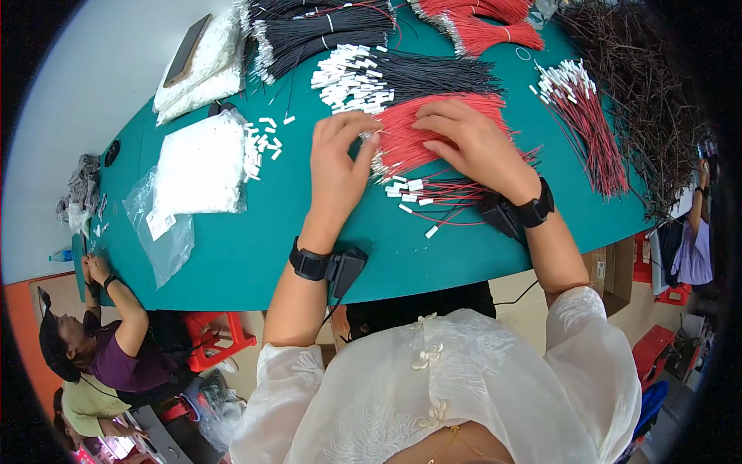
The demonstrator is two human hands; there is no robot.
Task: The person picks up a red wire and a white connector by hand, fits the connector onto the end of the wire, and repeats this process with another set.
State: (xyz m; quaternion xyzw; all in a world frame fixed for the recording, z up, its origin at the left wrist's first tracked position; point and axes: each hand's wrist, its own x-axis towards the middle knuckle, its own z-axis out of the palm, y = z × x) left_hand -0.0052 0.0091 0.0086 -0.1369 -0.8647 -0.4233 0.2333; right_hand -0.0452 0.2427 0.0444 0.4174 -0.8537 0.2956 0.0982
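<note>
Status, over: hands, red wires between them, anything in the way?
Left hand at left end of red wires, right hand over them; grips unclear. Red wires bunched flat on table. Nothing seen blocking; white-tipped wires lie nearer body.

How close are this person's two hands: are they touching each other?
Apart. The head view shows the red wires through a clear gap between the left hand and the right hand.

Beside a co-worker in a purple shirt [127, 359] stands a red plastic stool [220, 354]; at far left lies a plastic bottle [60, 255] (bluish), at right a cardboard box [620, 278].
</note>
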